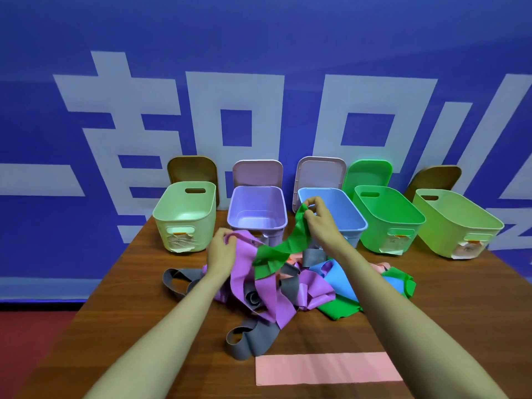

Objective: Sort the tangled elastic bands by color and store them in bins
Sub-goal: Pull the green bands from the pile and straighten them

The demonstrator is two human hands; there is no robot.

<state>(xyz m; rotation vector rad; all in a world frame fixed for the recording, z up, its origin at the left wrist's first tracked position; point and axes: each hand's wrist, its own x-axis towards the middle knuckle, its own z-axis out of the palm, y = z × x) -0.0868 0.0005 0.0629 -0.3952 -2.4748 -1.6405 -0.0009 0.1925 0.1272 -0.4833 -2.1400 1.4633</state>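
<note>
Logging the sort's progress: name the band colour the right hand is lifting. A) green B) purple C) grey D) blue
A: the right hand pinches the green band by its upper end, raised before the blue bin; the left hand grips the purple band.

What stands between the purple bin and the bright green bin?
The blue bin stands there, as the head view shows; the right hand holds a green band up in front of it.

Bins (257, 227) stand in a row behind the bands (283, 295) on the table (138, 298).
</note>
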